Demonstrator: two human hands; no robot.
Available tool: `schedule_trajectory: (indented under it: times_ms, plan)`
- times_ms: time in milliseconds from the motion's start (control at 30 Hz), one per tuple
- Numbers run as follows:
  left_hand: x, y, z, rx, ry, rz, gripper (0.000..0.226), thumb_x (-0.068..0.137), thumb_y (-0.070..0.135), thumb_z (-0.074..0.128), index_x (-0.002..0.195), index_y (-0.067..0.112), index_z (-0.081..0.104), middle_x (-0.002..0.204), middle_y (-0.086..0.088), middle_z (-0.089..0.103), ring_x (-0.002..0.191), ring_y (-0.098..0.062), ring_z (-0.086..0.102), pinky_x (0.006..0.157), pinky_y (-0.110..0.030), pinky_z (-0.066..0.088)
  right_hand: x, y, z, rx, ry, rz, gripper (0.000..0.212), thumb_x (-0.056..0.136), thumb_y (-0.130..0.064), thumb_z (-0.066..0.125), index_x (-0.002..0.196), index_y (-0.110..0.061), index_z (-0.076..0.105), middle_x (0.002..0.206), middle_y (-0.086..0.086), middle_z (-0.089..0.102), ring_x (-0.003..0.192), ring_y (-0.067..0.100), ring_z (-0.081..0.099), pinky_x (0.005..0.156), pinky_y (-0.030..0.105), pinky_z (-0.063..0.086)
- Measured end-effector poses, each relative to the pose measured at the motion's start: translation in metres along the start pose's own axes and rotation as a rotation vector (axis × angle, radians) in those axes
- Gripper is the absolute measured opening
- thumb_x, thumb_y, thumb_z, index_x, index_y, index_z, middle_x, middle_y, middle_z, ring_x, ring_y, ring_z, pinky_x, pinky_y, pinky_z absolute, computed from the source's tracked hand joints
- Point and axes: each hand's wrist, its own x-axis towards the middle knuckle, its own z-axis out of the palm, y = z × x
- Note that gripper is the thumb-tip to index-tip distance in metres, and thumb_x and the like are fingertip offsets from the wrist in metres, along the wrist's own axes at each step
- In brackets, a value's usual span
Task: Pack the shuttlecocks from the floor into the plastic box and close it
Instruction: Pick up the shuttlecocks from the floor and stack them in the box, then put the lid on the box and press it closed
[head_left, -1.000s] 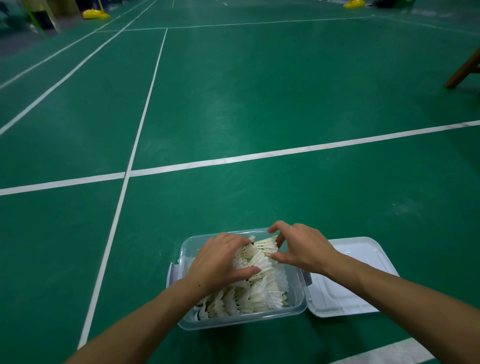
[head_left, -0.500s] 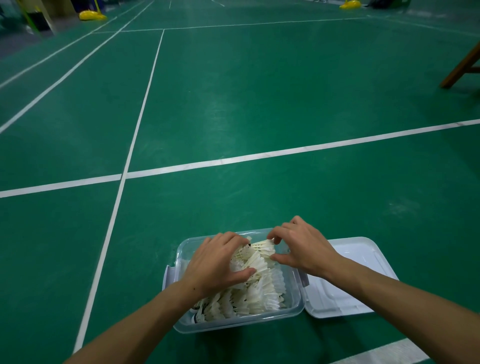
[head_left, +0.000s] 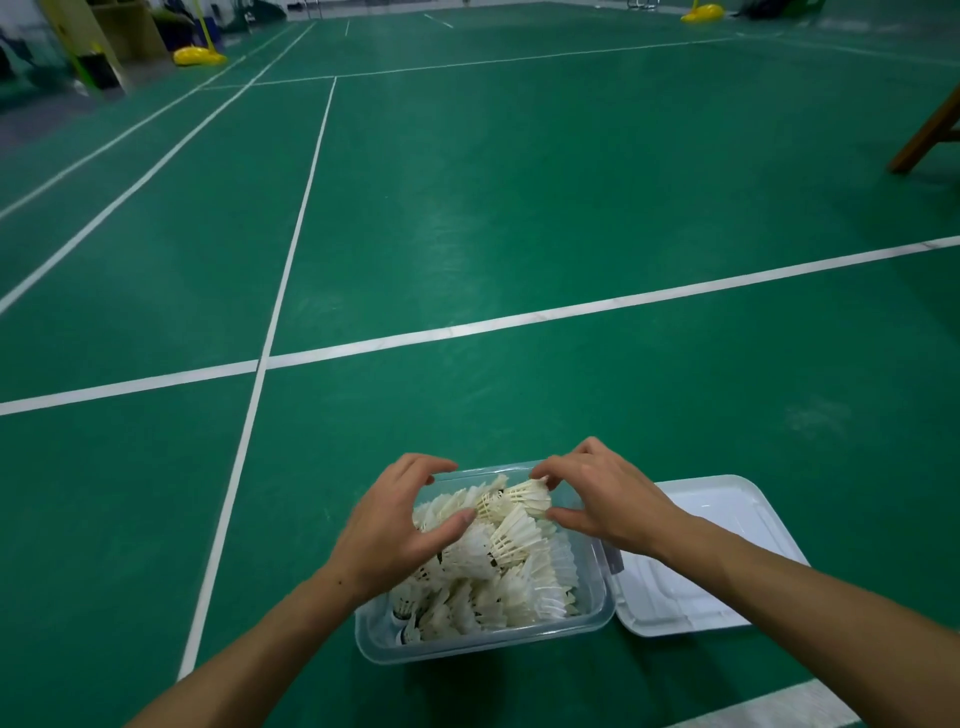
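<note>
1. Shuttlecocks (head_left: 498, 577), white and feathered, are heaped in the clear plastic box (head_left: 483, 642) that sits on the green court floor (head_left: 519, 208) close in front of the person; the pile rises to about the rim, with feather skirts pointing every which way; white court lines (head_left: 363, 345) cross on the floor just beyond it.
2. The plastic box is open at the top; its white lid (head_left: 706, 551) lies flat on the floor just to the right, touching or nearly touching the box's right wall; I cannot tell which.
3. The left hand (head_left: 395, 525) is over the left part of the box, fingers arched above the far rim and thumb stretched onto the feathers; it seems to cup the pile, though whether it really grips one I cannot tell.
4. The right hand (head_left: 602, 499) is over the far right corner; its curled fingers and thumb pinch a single shuttlecock (head_left: 527, 499) that lies on its side at the top of the heap.
5. Farther off, a wooden leg (head_left: 924, 135) slants in at the right edge; yellow bases (head_left: 200, 55) rest on the floor at the far left and far right of the hall.
</note>
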Motion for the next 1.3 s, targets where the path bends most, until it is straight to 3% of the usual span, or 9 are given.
schedule_trajectory:
  times_ms: [200,400,733,967,1100,1167,1300]
  plan:
    - [-0.014,0.003,-0.019,-0.040,0.039,-0.038,0.066,0.086,0.081,0.051,0.133,0.036,0.058,0.125,0.029,0.056,0.114,0.009,0.053,0.091,-0.023,0.048,-0.028,0.009,-0.016,0.102,0.090,0.029,0.055,0.093,-0.058,0.069,0.142,-0.038,0.054,0.120,-0.027,0.065,0.116,0.003,0.048,0.092,0.029,0.051]
    - [-0.009,0.023,-0.005,-0.138,0.061,-0.038,0.063,0.086,0.083,0.050,0.130,0.039,0.059,0.125,0.029,0.059,0.114,0.006,0.056,0.092,-0.032,0.053,-0.065,0.017,-0.025,0.258,0.201,0.042,0.047,0.092,-0.063,0.066,0.132,-0.038,0.059,0.113,-0.029,0.066,0.115,-0.002,0.053,0.093,0.025,0.050]
    - [0.019,0.094,0.056,-0.154,-0.071,0.117,0.060,0.087,0.079,0.051,0.129,0.038,0.061,0.124,0.023,0.062,0.112,0.004,0.056,0.096,-0.032,0.052,-0.122,0.111,-0.019,0.268,0.238,0.380,0.048,0.088,-0.067,0.062,0.126,-0.038,0.061,0.111,-0.026,0.069,0.109,0.001,0.060,0.093,0.036,0.055]
    - [0.038,0.122,0.085,-0.087,-0.138,0.194,0.062,0.091,0.080,0.048,0.131,0.035,0.060,0.125,0.021,0.062,0.113,0.000,0.055,0.099,-0.035,0.051,-0.153,0.193,0.008,0.205,0.164,0.674,0.045,0.093,-0.047,0.074,0.129,-0.021,0.065,0.124,-0.005,0.069,0.107,0.014,0.064,0.096,0.038,0.056]
    - [0.045,0.133,0.097,-0.074,-0.169,0.227,0.061,0.091,0.080,0.047,0.130,0.035,0.060,0.124,0.022,0.062,0.112,-0.002,0.056,0.098,-0.036,0.050,-0.160,0.212,0.028,0.133,0.089,0.760,0.046,0.096,-0.038,0.073,0.137,-0.021,0.060,0.134,-0.001,0.060,0.113,0.015,0.061,0.103,0.042,0.054]
    - [0.046,0.137,0.102,-0.071,-0.179,0.245,0.059,0.091,0.078,0.047,0.129,0.035,0.060,0.123,0.023,0.062,0.111,-0.002,0.055,0.097,-0.034,0.050,-0.162,0.219,0.038,0.112,0.045,0.782,0.047,0.097,-0.031,0.072,0.140,-0.022,0.057,0.134,0.001,0.059,0.109,0.015,0.062,0.099,0.040,0.055]
    - [0.047,0.142,0.107,-0.061,-0.179,0.267,0.052,0.092,0.072,0.051,0.127,0.036,0.060,0.120,0.025,0.061,0.111,-0.001,0.055,0.097,-0.035,0.050,-0.164,0.225,0.056,0.126,-0.002,0.813,0.054,0.097,-0.014,0.066,0.147,-0.026,0.049,0.125,0.001,0.063,0.092,0.015,0.065,0.079,0.038,0.061]
